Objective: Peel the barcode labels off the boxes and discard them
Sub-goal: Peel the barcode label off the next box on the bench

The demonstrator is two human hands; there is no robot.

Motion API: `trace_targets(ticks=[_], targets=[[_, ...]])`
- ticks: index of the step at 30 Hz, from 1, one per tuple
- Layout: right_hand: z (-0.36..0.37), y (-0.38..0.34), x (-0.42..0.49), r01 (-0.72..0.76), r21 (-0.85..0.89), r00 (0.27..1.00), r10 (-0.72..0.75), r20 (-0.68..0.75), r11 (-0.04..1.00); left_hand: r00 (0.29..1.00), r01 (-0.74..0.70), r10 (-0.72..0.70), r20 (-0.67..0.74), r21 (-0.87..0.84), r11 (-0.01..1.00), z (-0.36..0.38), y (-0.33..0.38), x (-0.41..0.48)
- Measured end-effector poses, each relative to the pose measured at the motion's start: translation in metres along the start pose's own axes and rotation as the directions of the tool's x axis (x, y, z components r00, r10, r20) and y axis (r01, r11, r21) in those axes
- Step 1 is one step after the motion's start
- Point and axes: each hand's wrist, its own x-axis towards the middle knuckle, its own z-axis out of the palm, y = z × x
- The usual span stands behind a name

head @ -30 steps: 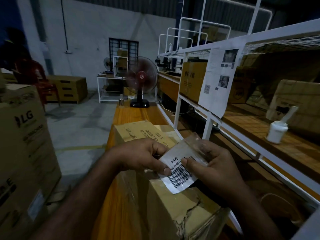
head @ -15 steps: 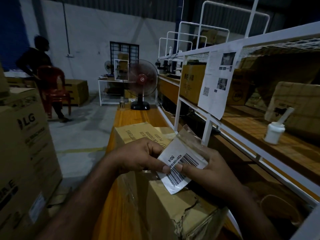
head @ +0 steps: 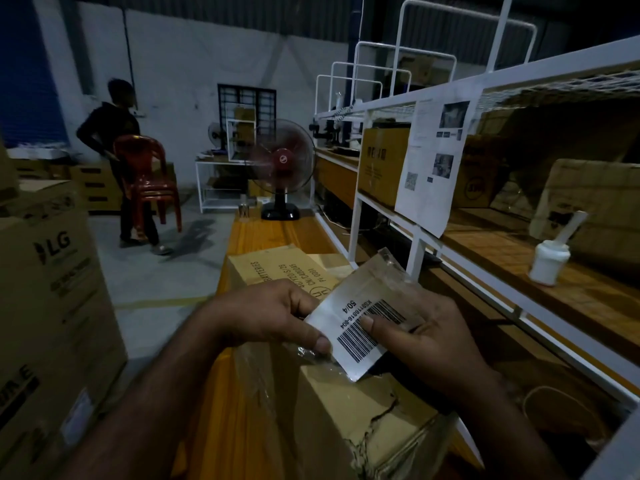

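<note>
Both hands hold the barcode label [head: 360, 327] above the torn cardboard box [head: 346, 410] on the orange worktop [head: 263, 233]. The left hand [head: 270, 315] pinches the label's left edge between thumb and fingers; the right hand [head: 429, 337] cradles it, thumb pressed on the barcode. Compared with a second ago, the right thumb has slid further onto the label, and clear tape [head: 384, 268] still stands up behind it. In the background, a person carrying a red chair [head: 149, 174] has come further into view near the fan [head: 280, 161].

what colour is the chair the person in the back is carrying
Red chair, seen in the head view.
</note>
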Motion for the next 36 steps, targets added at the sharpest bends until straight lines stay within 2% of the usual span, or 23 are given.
trace_targets(ticks=[2,5,7,9,10,13,15,18,21,26,28,30,33,36], targets=[[0.002,-0.001,0.0,-0.015,0.035,1.0,0.015,0.0,0.999,0.998,-0.005,0.003,-0.055,-0.031,1.0,-0.001,-0.001,0.0],[0.006,-0.005,0.001,-0.129,0.222,0.99,0.137,-0.022,0.967,0.983,-0.022,0.0,-0.183,-0.114,0.993,-0.003,0.0,0.001],[0.007,-0.004,0.005,-0.168,0.196,0.981,0.184,-0.066,0.966,0.946,-0.032,-0.038,-0.321,-0.21,0.977,-0.004,0.0,0.007],[0.007,-0.002,0.007,-0.205,0.049,0.976,0.208,-0.071,0.978,0.879,-0.044,-0.099,-0.467,-0.285,0.957,-0.004,0.002,0.018],[0.006,-0.002,0.009,-0.208,-0.072,0.978,0.207,-0.019,0.975,0.837,-0.046,-0.117,-0.535,-0.282,0.958,-0.004,0.003,0.025],[0.004,-0.01,0.013,-0.097,-0.478,0.928,0.253,0.273,0.873,0.724,-0.048,-0.127,-0.678,-0.233,0.971,-0.003,-0.002,0.045],[0.004,-0.017,0.018,-0.042,-0.59,0.886,0.303,0.351,0.807,0.666,-0.055,-0.131,-0.735,-0.223,0.973,0.001,-0.012,0.057],[0.012,-0.017,0.036,-0.045,-0.646,0.879,0.337,0.336,0.762,0.619,-0.046,-0.083,-0.781,-0.141,0.989,0.011,-0.02,0.064],[0.029,-0.011,0.063,0.039,-0.699,0.906,0.27,0.327,0.715,0.611,0.034,-0.012,-0.792,0.011,0.999,0.014,-0.019,0.063],[0.034,-0.011,0.063,0.09,-0.682,0.907,0.224,0.358,0.726,0.573,-0.019,-0.048,-0.818,-0.072,0.997,0.008,-0.026,0.06],[0.023,-0.015,0.044,0.077,-0.659,0.889,0.248,0.386,0.748,0.56,-0.026,-0.047,-0.827,-0.075,0.997,0.008,-0.027,0.061],[0.009,-0.018,0.026,0.09,-0.68,0.86,0.287,0.421,0.728,0.545,-0.027,-0.043,-0.838,-0.069,0.997,0.008,-0.028,0.062],[0.005,-0.016,0.029,0.064,-0.683,0.869,0.296,0.397,0.728,0.561,0.038,-0.029,-0.827,-0.009,0.999,0.01,-0.028,0.065],[0.026,-0.009,0.054,0.077,-0.641,0.906,0.215,0.365,0.764,0.591,0.102,-0.008,-0.806,0.065,0.993,0.011,-0.025,0.065]])
